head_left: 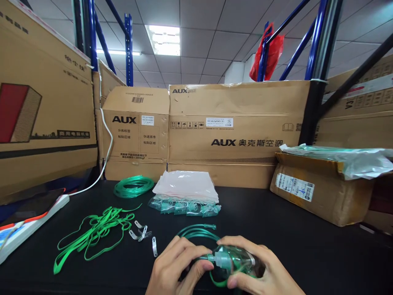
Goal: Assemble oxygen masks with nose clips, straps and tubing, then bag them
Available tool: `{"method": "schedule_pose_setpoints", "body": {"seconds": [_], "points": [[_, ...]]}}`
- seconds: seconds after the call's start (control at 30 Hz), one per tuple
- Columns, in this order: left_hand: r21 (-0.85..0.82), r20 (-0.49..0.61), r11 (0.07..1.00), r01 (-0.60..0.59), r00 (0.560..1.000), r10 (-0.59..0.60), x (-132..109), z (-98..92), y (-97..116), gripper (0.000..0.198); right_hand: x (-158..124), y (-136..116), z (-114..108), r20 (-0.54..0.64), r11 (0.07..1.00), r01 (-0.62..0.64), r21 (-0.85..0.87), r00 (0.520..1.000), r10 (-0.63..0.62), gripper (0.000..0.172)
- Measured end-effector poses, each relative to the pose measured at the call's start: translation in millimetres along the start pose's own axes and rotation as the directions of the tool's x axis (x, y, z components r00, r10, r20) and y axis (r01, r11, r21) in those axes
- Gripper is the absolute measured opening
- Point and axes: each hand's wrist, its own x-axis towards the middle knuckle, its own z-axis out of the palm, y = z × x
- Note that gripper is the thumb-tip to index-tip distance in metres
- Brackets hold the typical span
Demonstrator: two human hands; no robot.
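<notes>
Holding green mask [240, 259] | between both hands [175, 265] | tubing [200, 232] pinched on left

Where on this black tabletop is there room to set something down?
The widest bare patch lies between the right hand and the bag-topped cardboard box. A small gap separates the metal clips from the curved green tubing. It's crowded at left, with green straps.

tiled ceiling [199, 20], lit panel [165, 39], blue racking [129, 53]

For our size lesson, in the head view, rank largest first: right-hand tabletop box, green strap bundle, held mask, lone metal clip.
Tabletop box
Green strap bundle
Mask (partly covered by right hand)
Lone metal clip
</notes>
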Motion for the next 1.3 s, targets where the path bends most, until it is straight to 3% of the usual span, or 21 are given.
{"method": "schedule_pose_setpoints", "body": {"seconds": [0.1,0.3,0.5,0.8,1.0,1.3], "points": [[-0.006,-0.004,1.000,0.014,1.000,-0.014,1,-1.5,2,0.019,-2,-4,1,-0.021,0.998,-0.005,-0.060,1.000,0.004,0.038],[-0.014,0.009,1.000,0.017,1.000,-0.017,0,-0.9,0,0.022,0,-4,3,-0.004,0.999,0.009,0.041,1.000,-0.009,0.040],[-0.033,0.047,0.997,0.069,0.997,-0.067,1,-4.1,1,0.017,0,7,-2,0.009,0.997,0.040,-0.065,0.999,-0.039,0.037],[-0.026,0.067,0.990,0.136,0.989,-0.134,3,-8.6,5,0.014,-2,3,0,-0.003,0.987,0.079,-0.141,0.997,-0.080,0.031],[-0.113,0.129,0.980,0.165,0.980,-0.150,2,-9.3,3,0.017,-4,10,-4,0.022,0.989,0.017,-0.144,1.000,-0.014,0.037],[-0.043,0.155,0.986,0.164,0.976,-0.155,4,-10.5,6,0.020,-1,10,-5,0.042,0.992,-0.035,-0.118,0.998,0.041,0.037]]}}
